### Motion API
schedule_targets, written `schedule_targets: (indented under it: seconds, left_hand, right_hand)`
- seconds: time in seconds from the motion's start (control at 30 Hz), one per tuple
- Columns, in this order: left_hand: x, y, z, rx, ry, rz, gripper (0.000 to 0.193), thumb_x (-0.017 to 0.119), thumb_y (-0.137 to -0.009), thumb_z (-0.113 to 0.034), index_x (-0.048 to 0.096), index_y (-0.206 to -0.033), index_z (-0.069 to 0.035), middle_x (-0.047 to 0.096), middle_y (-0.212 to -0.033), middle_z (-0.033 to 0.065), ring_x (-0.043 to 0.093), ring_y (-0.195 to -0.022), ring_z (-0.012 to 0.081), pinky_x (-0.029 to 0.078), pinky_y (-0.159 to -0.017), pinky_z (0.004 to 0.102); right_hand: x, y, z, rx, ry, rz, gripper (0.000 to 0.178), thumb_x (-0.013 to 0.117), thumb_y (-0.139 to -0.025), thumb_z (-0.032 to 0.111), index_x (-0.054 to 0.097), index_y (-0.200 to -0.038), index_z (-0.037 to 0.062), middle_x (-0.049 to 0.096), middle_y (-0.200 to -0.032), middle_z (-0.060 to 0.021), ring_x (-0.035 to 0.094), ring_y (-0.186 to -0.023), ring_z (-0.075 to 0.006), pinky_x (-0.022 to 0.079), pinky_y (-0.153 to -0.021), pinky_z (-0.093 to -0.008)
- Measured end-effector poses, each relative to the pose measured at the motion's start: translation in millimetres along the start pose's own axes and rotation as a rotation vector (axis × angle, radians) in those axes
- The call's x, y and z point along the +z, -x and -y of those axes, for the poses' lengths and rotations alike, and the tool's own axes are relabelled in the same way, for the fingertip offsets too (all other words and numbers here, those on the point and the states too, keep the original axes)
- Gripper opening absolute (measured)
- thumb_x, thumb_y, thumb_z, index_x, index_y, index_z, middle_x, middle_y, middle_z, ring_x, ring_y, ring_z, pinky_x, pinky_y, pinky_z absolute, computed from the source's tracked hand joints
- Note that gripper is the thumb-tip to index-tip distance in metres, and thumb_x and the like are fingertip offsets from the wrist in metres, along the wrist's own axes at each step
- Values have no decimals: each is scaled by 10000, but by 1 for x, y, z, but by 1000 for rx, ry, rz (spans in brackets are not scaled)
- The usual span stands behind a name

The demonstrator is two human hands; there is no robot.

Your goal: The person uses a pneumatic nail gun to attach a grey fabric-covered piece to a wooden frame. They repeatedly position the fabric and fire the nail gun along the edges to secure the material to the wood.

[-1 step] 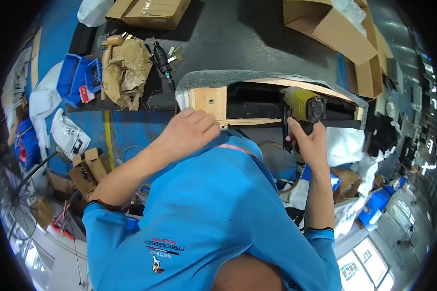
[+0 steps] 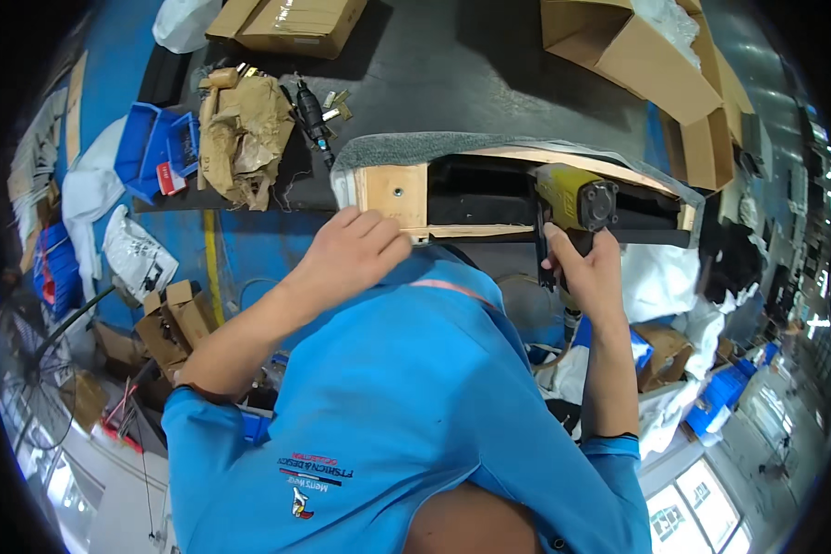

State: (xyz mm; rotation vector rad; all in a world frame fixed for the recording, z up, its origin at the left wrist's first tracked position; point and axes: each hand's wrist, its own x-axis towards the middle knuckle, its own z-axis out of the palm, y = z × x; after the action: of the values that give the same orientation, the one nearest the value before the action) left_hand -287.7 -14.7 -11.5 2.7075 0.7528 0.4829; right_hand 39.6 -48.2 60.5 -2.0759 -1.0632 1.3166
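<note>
While the right hand (image 2: 589,268) is clasping a yellow power tool (image 2: 574,196) over the wooden frame (image 2: 392,196) along the tabletop (image 2: 425,83)'s near edge, the left hand (image 2: 355,251) is resting, curled, by the frame's left end, grip unclear.

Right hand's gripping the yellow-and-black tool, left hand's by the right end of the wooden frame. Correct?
One error: the head view shows the left hand by the wooden frame's left end. The right hand does grip the yellow-and-black tool.
</note>
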Motion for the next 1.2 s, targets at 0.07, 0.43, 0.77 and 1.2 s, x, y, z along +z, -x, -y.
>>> schedule_targets:
  seconds: [0.07,0.43,0.77,1.2]
  left_hand:
    - [4,6,-7,-17,-123,-70,209,689,-802,-164,622,-995,-117,568,-917,39,610,-881,209,477,-752,356]
    - [24,0,-10,88,-249,-3,191,711,-829,-219,605,-971,-148,553,-881,8,597,-849,190,458,-725,347]
    - [39,-22,21,262,-31,-106,252,780,-884,-281,582,-850,-129,545,-728,11,633,-675,187,518,-566,327]
    - [46,-27,15,-264,137,-338,271,849,-799,-313,678,-947,-165,641,-1194,0,571,-1264,208,259,-1207,541]
  right_hand:
    - [-4,-6,-7,-29,-2,54,346,752,-970,211,673,-1173,-57,726,-866,-76,672,-662,-114,528,-614,-263]
    - [-10,-14,8,-223,184,227,393,735,-932,222,670,-1231,-24,715,-797,-121,702,-639,-184,565,-678,-339]
    - [-12,-29,22,-19,200,245,402,702,-954,218,621,-1233,-60,677,-798,-73,658,-583,-129,526,-527,-281]
    - [23,40,13,-289,220,72,321,815,-918,238,726,-1089,-19,753,-934,-97,678,-823,-183,553,-803,-344]
